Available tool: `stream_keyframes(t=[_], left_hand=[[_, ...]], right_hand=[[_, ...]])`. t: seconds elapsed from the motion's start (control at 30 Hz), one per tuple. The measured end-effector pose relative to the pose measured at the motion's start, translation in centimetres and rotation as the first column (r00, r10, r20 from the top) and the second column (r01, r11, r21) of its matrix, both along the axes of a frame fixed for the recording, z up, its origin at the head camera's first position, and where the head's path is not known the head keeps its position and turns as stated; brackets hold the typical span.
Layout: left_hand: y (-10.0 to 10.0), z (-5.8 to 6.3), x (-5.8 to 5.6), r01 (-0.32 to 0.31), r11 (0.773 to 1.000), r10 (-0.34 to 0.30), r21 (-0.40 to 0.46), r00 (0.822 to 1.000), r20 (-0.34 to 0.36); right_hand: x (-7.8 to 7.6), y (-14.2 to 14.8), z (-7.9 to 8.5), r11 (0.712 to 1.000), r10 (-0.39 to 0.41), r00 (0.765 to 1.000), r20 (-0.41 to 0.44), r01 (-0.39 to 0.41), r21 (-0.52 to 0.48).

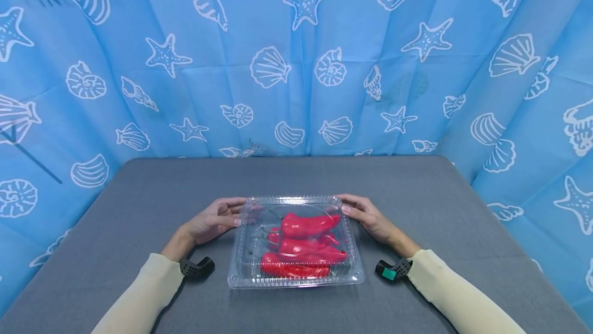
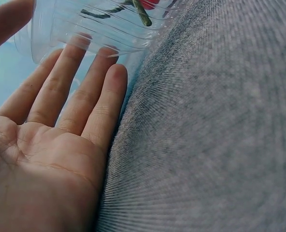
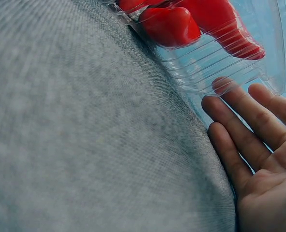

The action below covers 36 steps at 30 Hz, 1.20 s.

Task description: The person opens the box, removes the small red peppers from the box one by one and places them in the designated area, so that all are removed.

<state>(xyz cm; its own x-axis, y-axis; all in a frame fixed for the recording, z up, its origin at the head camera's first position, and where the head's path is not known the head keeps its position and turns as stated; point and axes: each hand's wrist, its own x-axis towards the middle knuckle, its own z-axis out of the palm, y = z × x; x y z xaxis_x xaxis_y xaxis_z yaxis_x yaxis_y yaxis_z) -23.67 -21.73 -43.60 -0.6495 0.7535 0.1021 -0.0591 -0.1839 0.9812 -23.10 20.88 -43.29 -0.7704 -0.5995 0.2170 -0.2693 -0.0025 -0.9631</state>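
Note:
A clear plastic clamshell box (image 1: 296, 283) sits on the table with its lid down. Several red peppers (image 1: 307, 226) with green stems lie inside it. At the box's far left corner is my left hand (image 1: 215, 221), thumb by the lid rim. Its long fingers (image 2: 53, 87) reach out straight and touch the ribbed side wall. My right hand (image 1: 370, 219) is at the far right corner in much the same way. In the right wrist view its straight fingertips (image 3: 223, 86) meet the ribbed wall below the rim.
The grey cloth-covered table (image 1: 185, 179) spreads out around the box. A blue curtain (image 1: 296, 97) printed with shells and starfish hangs behind it and along both sides. Each wrist wears a black strapped device (image 1: 196, 268) close over the cloth.

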Motion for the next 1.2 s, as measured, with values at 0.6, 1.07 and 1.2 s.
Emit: stream_keyframes(t=[0.6, 1.07, 1.2], left_hand=[[0.5, -0.2, 0.1, -0.041, 0.999, 0.042, 0.009, 0.997, -0.068], [0.5, 0.0, 0.1, -0.294, 0.956, 0.294, 0.023, 0.956, -0.003], [0.6, 0.0, 0.1, -0.359, 0.933, 0.358, 0.023, 0.933, 0.017]], right_hand=[[0.2, -0.2, -0.2, 0.996, -0.054, 0.998, -0.040, 0.057, 0.069], [0.2, -1.0, 0.3, 0.974, -0.215, 0.974, -0.078, 0.219, 0.056], [0.2, -0.9, 1.2, 0.974, -0.219, 0.962, -0.161, 0.226, 0.028]])
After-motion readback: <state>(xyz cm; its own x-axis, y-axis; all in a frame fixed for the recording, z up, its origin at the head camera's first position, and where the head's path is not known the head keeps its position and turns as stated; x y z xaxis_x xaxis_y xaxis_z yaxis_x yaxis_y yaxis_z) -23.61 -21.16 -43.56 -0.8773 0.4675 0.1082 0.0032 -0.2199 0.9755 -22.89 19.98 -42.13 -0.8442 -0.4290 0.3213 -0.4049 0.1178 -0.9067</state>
